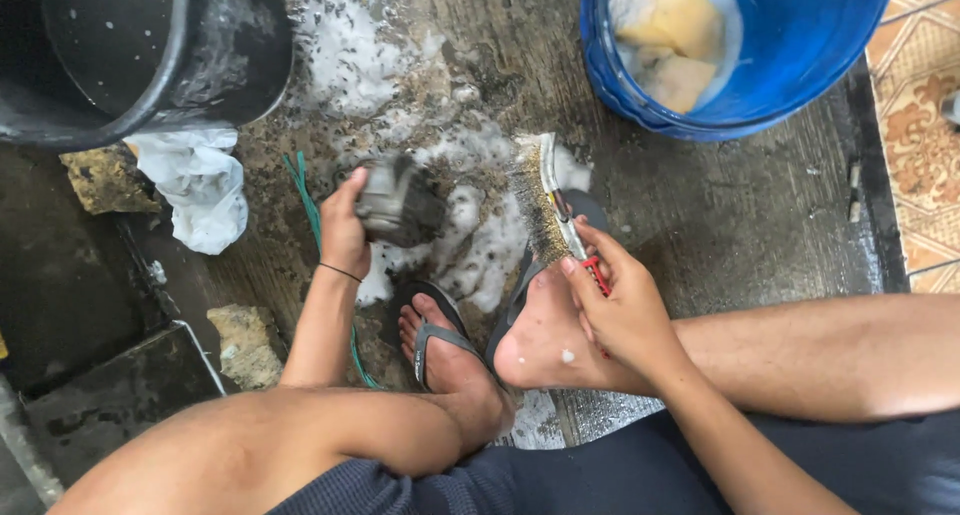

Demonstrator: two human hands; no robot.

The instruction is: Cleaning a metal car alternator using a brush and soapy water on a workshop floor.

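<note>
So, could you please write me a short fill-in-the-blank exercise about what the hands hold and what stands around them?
1. The right hand holds a wire ____ with a red handle.
2. The left hand grips a grey metal part over the ____-covered floor.
3. The bucket at the top right is ____ in colour.
4. Both feet wear ____.

Missing words: brush; foam; blue; flip-flops

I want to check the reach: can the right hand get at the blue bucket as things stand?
Probably yes. The wet floor between the right hand and the blue bucket shows nothing in the way. But that hand's grip is closed on the wire brush, so it is not free to take anything.
</note>
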